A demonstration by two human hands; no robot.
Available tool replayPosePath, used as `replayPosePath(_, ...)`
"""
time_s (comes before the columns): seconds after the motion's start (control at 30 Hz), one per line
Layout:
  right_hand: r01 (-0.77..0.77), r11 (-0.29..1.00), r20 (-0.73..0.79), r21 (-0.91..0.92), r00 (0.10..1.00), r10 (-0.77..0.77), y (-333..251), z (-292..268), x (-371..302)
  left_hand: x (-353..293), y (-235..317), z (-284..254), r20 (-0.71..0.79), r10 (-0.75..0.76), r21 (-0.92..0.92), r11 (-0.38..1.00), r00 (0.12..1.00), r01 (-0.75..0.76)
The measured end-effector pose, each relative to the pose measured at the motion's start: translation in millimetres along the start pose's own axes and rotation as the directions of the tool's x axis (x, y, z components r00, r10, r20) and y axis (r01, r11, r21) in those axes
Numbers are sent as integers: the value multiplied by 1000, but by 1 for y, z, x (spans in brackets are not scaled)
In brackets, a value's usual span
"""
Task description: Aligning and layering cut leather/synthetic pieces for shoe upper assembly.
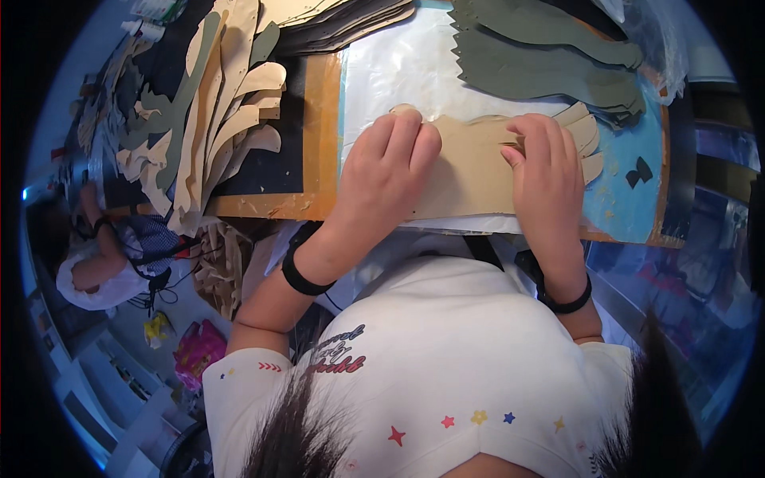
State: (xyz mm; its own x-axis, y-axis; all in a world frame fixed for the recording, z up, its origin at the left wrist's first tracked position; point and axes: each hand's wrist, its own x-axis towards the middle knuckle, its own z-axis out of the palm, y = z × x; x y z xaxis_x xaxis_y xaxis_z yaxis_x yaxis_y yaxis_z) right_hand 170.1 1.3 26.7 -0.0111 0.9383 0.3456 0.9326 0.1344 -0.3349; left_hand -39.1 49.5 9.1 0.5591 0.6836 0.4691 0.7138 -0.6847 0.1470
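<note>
A tan, leather-like cut piece [470, 179] with a wavy far edge lies flat at the front of the worktable. My left hand [390, 151] is closed at its left end, knuckles up; its fingertips are mostly hidden, and a small tan tip shows just beyond them. On the right, my right hand [548, 159] has its fingers curled, with thumb and forefinger pinched at thin layered edges of the tan material. Rounded ends of several stacked tan pieces [582, 131] stick out beyond that hand.
Dark green cut pieces [550, 68] with a jagged left end are stacked at the far right. Many tan and green pieces [231, 119] fan out on the left. Small black scraps [639, 172] rest on the blue sheet [625, 211]. Another person [103, 263] works at far left.
</note>
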Motion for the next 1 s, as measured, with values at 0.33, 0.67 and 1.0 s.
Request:
replayPosePath(0.33,123,966,35,225,990,-135,-1,7,1,-18,5,-4,-80,-12,17,1000,997,13)
replayPosePath(0.67,251,932,27,260,963,-267,-6,11,8,-17,24,-14,-79,-136,-28,991,988,134)
replayPosePath(1.0,288,902,-55,321,957,-286,-4,16,19,-23,17,3,-145,-32,36,999,989,38)
